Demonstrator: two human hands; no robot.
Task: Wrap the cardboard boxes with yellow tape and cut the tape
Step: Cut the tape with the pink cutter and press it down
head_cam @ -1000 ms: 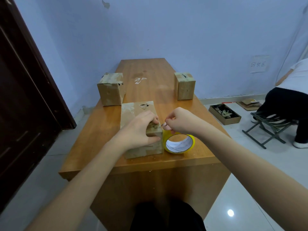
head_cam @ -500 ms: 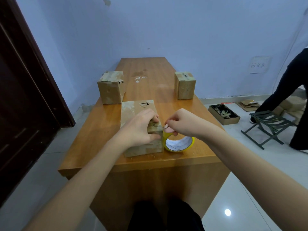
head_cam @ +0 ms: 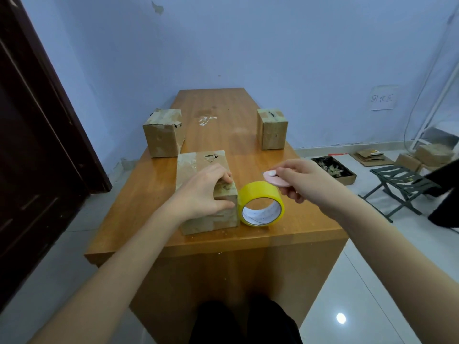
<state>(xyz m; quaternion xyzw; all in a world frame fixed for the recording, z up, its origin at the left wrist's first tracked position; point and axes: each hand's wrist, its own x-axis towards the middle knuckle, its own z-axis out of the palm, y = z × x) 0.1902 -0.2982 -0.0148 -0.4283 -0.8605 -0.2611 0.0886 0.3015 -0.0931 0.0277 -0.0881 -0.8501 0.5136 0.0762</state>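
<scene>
head view: we see our left hand (head_cam: 202, 192) gripping the near right corner of the closest brown cardboard box (head_cam: 203, 192), fingers curled over its top edge and thumb pressed on its near face, holding it on the long orange-brown wooden table (head_cam: 154, 209). a second ago our right hand (head_cam: 301, 180) was down at the box corner, pinching at the tape end just above the roll; now it has lifted away to the right and holds a small flat pink oval cutter (head_cam: 274, 178) pinched between its fingers, raised just above the round roll of yellow tape (head_cam: 260, 203). the roll stands on its edge on the table, touching the right side of the box. we cannot make out a tape strip running from roll to box. we judge this shift means the taping of this box is at or near the cutting step, with the cutter brought up to sever the tape beside the roll.

two more brown cardboard boxes wait farther back, one at the left edge (head_cam: 164, 131) and one at the right edge (head_cam: 272, 129), well apart from each other.

the only writing is on a white paper sign (head_cam: 382, 98) on the blue wall at right: three handwritten characters, too small for us to read surely. the roll's inner core shows no legible brand.
</scene>
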